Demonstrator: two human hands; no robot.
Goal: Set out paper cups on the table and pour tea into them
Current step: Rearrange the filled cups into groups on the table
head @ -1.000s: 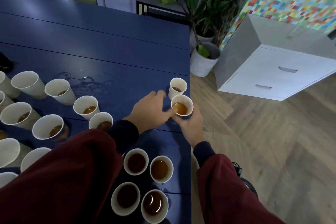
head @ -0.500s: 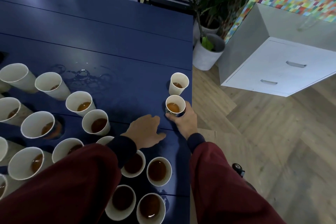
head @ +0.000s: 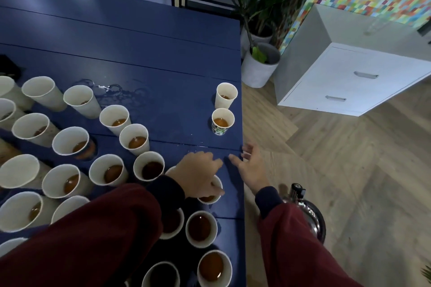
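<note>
Dark blue planks make up the table (head: 140, 53), beside which a wooden floor, a potted plant (head: 260, 65) and a white drawer cabinet (head: 349, 81) are seen from the head view. Many white paper cups (head: 134, 138) are set out across the left and near parts of the table, most holding amber tea at differing levels; a wet patch (head: 116, 92) is seen beyond them. Two more cups stand apart near the right edge: a patterned cup (head: 220, 124) about half full and, just behind it, a plain cup (head: 225, 96) with little tea. The left hand (head: 198, 177) is held low over a filled cup (head: 208, 198), its fingers bent, though whether that cup is gripped cannot be told. The right hand (head: 251, 170) is spread and holds nothing, at the table's edge. A shiny metal pot (head: 307, 214) is partly seen below, beside the right sleeve. Such cups are judged light and thin-walled, easily crushed or tipped; a gentle hold round the middle of the wall is advised, and the wet surface may make them slide.
</note>
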